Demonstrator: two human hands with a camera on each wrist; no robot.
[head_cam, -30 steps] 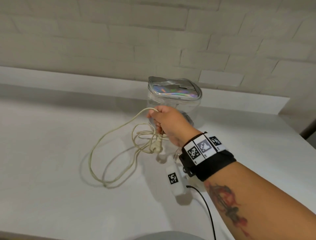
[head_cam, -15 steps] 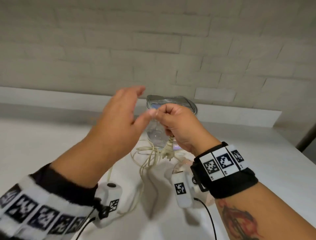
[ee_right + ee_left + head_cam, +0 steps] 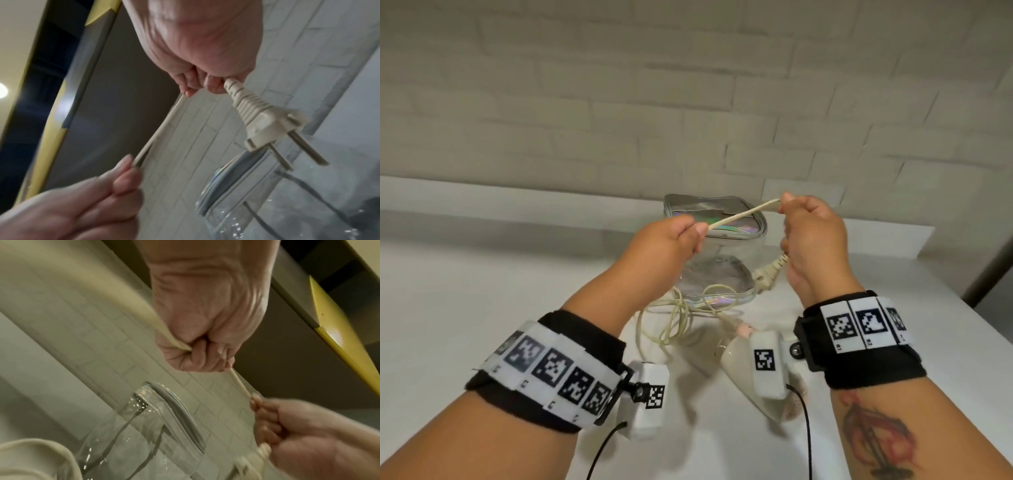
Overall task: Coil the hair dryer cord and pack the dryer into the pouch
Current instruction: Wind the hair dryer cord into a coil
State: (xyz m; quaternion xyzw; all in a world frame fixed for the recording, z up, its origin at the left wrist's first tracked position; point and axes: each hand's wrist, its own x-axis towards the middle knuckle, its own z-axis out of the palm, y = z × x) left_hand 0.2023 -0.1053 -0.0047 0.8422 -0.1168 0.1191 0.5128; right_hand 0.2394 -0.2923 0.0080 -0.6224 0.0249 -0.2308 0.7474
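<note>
Your left hand (image 3: 666, 241) pinches the cream cord (image 3: 739, 214), and a short stretch runs taut to your right hand (image 3: 813, 236), fisted round the cord just behind its 2-pin plug (image 3: 768, 275), which dangles free. The rest lies in loose loops near the counter's back edge, before the clear pouch (image 3: 717, 236). The dryer (image 3: 743, 363) rests nearer you. The cord looks light and limp; gather even loops hand to hand.

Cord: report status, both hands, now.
Left hand and right hand pinch the cord taut between them; plug dangles below right. Pouch stands behind, dryer on table. Nothing obstructing.
</note>
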